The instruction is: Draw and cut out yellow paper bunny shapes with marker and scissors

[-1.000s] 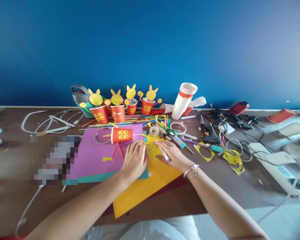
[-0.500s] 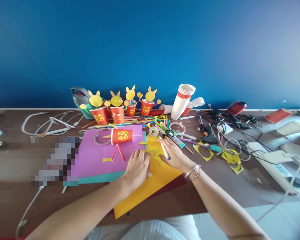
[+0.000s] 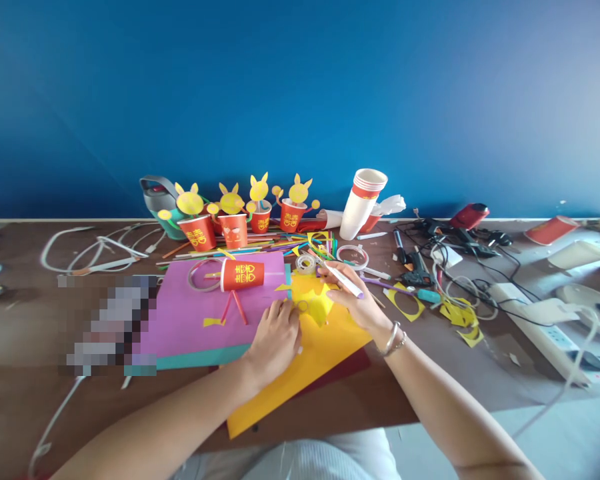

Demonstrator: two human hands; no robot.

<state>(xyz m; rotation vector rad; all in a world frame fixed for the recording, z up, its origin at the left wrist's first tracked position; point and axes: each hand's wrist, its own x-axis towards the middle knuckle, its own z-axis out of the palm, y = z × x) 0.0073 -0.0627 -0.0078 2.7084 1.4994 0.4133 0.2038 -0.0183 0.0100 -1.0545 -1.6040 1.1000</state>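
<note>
My left hand [image 3: 279,333] rests on the yellow paper [image 3: 305,373] with its fingers curled down; whatever may be under them is hidden. In my right hand [image 3: 355,300] is a white marker with a purple end [image 3: 344,279], held between thumb and fingers above the paper's upper part. Yellow cut pieces [image 3: 316,303] lie between the two hands. To the left, a red paper cup [image 3: 243,275] lies on its side on purple paper [image 3: 180,327], with two pink strips [image 3: 235,308] below it and a ring of tape [image 3: 200,283] at its left.
Red cups with yellow rabbit-like figures [image 3: 195,232] stand along the wall beside a grey bottle [image 3: 161,200]. Stacked paper cups [image 3: 363,203] lean at the back. On the right are a glue gun [image 3: 417,270], yellow scraps [image 3: 405,300], cables and a power strip [image 3: 535,330].
My right hand has lifted from the paper and turned, tilting the marker so that its purple end points more to the right. My left hand has hardly moved.
</note>
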